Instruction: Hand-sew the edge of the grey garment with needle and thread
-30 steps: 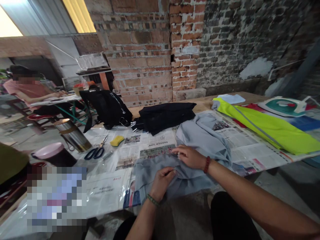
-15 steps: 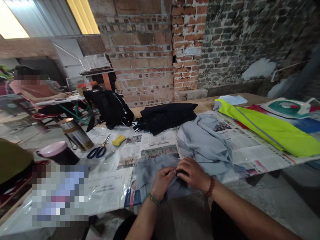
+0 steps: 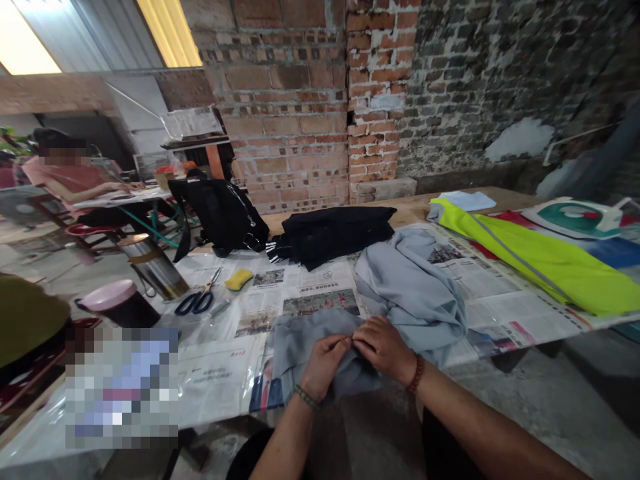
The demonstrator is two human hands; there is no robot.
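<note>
Grey cloth (image 3: 305, 331) lies at the table's front edge, part of it hanging over. My left hand (image 3: 323, 363) pinches this cloth between thumb and fingers. Close against it, fingertips nearly meeting, my right hand (image 3: 384, 347) is closed with its fingers curled down on the same cloth. Whether anything small sits between the fingertips is hidden. A larger bunched heap of lighter grey fabric (image 3: 407, 283) rests just behind my right hand; I cannot tell if the two are one piece.
Newspaper under clear plastic (image 3: 215, 367) covers the table. Scissors (image 3: 203, 300), a yellow sponge (image 3: 239, 279), a steel flask (image 3: 155, 267) and a pink-lidded mug (image 3: 117, 303) stand left. Behind are a black backpack (image 3: 220, 213) and black cloth (image 3: 340, 233). Right: a neon vest (image 3: 540, 260), an iron (image 3: 575, 217).
My right fingers have closed down; a dark patch that showed between them is no longer visible. Both hands stay at almost the same spot on the cloth.
</note>
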